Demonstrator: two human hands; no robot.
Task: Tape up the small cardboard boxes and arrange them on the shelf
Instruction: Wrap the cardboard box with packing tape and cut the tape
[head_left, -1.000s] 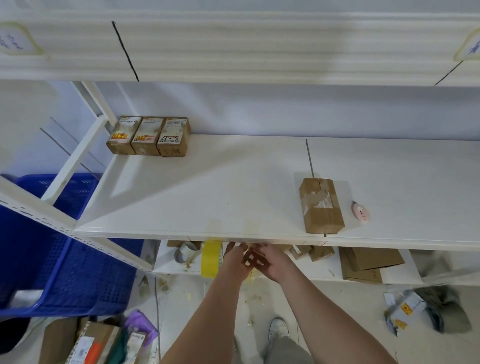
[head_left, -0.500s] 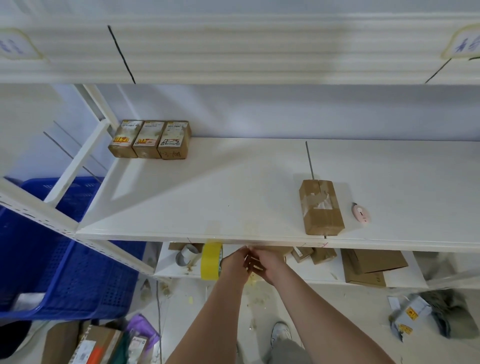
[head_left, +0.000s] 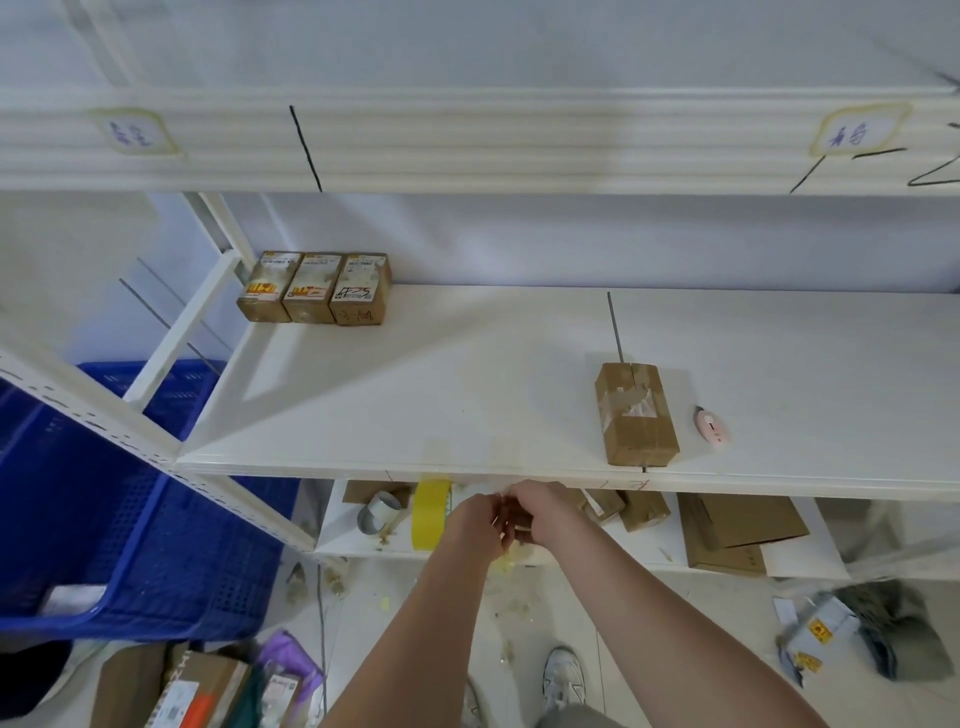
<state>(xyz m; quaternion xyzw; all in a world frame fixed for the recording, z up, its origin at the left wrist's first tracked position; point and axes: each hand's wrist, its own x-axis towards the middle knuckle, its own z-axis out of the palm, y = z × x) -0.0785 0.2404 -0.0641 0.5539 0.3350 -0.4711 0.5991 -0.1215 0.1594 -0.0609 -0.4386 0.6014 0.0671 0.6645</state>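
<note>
White shelf (head_left: 467, 395) just above hands. Left hand (head_left: 475, 522) and right hand (head_left: 545, 512) pressed together under its front edge, fingers curled on something small; can't tell what. Yellow tape roll (head_left: 430, 514) just left, loosely taped box (head_left: 635, 413) up right, three finished boxes (head_left: 313, 287) far upper left. Risk: tape sticking to itself or the shelf lip.

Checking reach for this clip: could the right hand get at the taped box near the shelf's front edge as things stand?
Probably yes: the taped box stands alone at the shelf front, just above the right hand, nothing between; that hand looks busy, though.
</note>
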